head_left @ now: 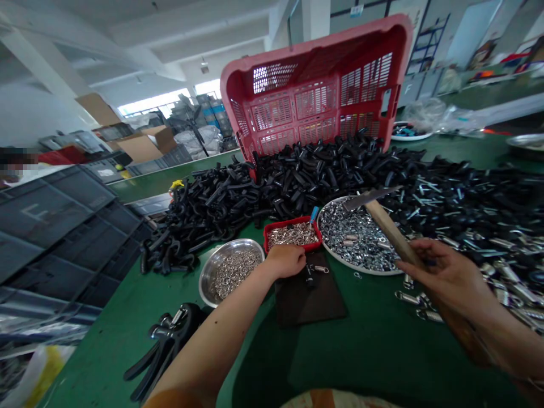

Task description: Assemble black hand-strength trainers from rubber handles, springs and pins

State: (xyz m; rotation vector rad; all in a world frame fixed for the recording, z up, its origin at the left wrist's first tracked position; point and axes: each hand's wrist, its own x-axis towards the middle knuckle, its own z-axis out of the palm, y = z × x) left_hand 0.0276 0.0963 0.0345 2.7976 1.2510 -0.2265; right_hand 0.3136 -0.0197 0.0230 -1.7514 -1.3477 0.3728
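Observation:
My left hand point(285, 260) is closed at the far edge of a dark mat point(310, 297), its fingers curled down beside a small black and metal part point(312, 272) lying on the mat. What the fingers pinch is hidden. My right hand point(446, 275) grips the wooden handle of a hammer point(385, 221), whose metal head is raised over a round tray of shiny rings point(357, 238). A small red tray of metal pins point(292, 234) sits just beyond my left hand. A steel bowl of small rings point(232, 269) stands to its left.
A big heap of black plastic parts point(297, 181) covers the back of the green table point(374, 351), with a tilted red crate point(317, 90) behind it. Finished black pieces point(165, 345) lie near left. Metal springs point(510, 283) are strewn at right. Dark bins point(55, 226) stack left.

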